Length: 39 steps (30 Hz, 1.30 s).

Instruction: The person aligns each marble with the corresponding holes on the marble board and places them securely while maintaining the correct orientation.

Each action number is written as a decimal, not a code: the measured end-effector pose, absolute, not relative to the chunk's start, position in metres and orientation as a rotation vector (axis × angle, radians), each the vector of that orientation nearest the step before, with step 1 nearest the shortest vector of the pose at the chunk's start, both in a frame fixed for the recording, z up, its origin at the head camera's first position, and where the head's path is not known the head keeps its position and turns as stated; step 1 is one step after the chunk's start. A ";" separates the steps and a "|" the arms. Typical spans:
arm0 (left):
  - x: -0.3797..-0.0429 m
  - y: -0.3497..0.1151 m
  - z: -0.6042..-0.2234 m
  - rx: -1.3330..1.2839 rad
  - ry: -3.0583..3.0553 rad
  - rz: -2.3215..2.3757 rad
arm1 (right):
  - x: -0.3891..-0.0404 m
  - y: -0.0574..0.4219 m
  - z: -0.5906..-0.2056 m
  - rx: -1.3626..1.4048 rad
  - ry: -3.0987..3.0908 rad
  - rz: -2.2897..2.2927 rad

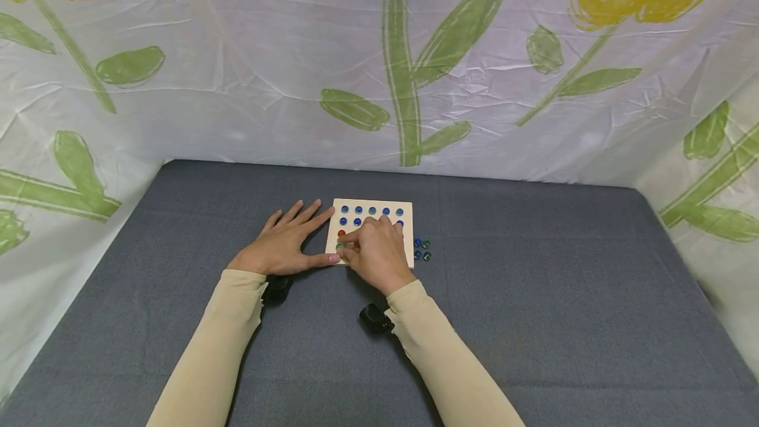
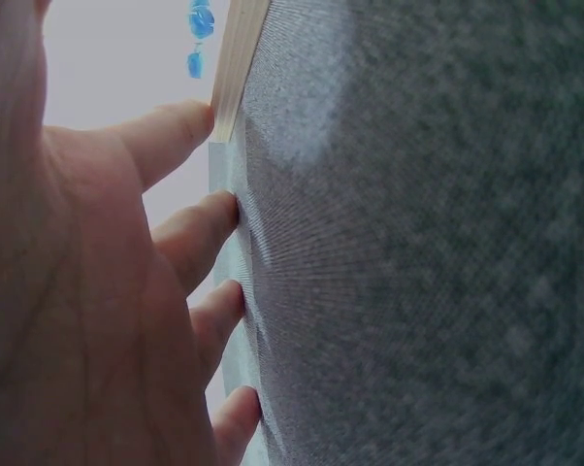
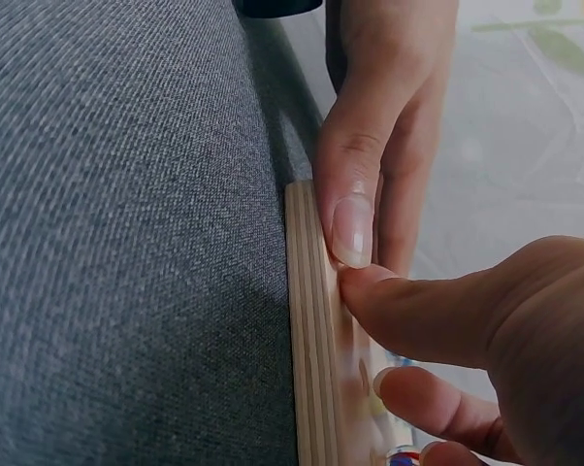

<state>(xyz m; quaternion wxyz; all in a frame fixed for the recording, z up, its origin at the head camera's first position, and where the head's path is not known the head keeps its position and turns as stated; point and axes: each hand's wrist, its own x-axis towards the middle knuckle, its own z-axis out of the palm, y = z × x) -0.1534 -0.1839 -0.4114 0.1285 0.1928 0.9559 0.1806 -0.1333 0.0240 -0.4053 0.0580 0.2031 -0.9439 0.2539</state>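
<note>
Under the right fingers (image 1: 354, 236), one board (image 1: 350, 215); beyond, five marbles (image 1: 371, 210) in the farthest row; rightward, four loose marbles (image 1: 426, 243); underneath, perhaps more.

The left hand (image 1: 283, 242) touches the board (image 1: 408, 236) at its left edge; the right hand (image 1: 381, 250) is over it, fingertips (image 1: 349, 238) by a green marble (image 1: 340, 246). Four marbles (image 1: 426, 243) lie just right.

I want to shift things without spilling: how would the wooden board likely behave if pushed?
The board is probably stiff, given its layered edge. Lying flat, it seems unlikely to tip. The cloth beneath looks woven, so it may add some drag.
</note>
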 end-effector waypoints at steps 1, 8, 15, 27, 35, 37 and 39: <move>-0.153 -0.184 -0.412 0.560 2.780 0.524 | -0.133 0.024 -0.405 0.615 -2.857 0.773; -0.154 -0.184 -0.412 0.557 2.780 0.517 | -0.131 0.028 -0.407 0.596 -2.858 0.783; -0.154 -0.184 -0.413 0.556 2.783 0.513 | -0.127 0.036 -0.406 0.615 -2.831 0.748; -0.154 -0.183 -0.412 0.542 2.786 0.508 | -0.120 0.060 -0.401 0.586 -2.817 0.804; -0.154 -0.182 -0.412 0.538 2.787 0.501 | -0.123 0.082 -0.400 0.515 -2.794 0.877; -0.154 -0.183 -0.412 0.542 2.787 0.502 | -0.125 0.089 -0.400 0.497 -2.787 0.891; -0.154 -0.183 -0.412 0.548 2.785 0.507 | -0.126 0.095 -0.399 0.477 -2.785 0.907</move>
